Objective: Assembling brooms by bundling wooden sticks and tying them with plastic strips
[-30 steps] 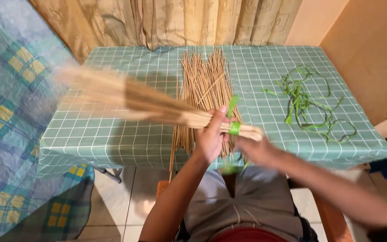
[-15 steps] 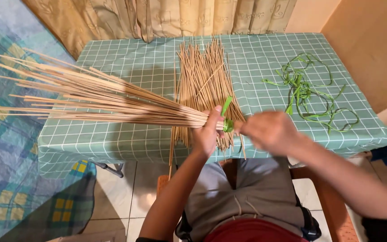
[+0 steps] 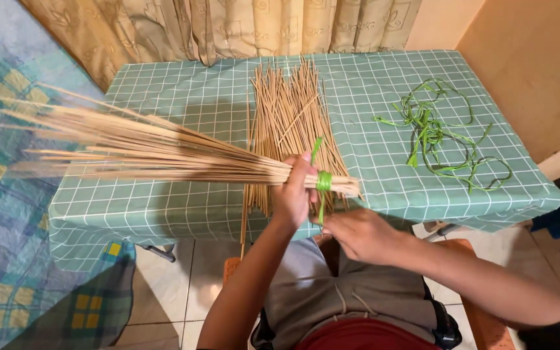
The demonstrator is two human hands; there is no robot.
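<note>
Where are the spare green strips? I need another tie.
The green strips lie in a loose tangle on the right side of the table, right of the stick pile.

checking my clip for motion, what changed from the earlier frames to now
The right hand dropped from beside the green tie to below the bundle's end, at the strip's hanging tail. The stick bundle, swinging and blurred at first, is now held level, fanning left. The left hand kept its grip by the tie. The loose sticks and green strips on the table stayed put.

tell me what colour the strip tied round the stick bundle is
Bright green. The strip wraps the bundle beside the left hand, clearest in the head view.
</note>
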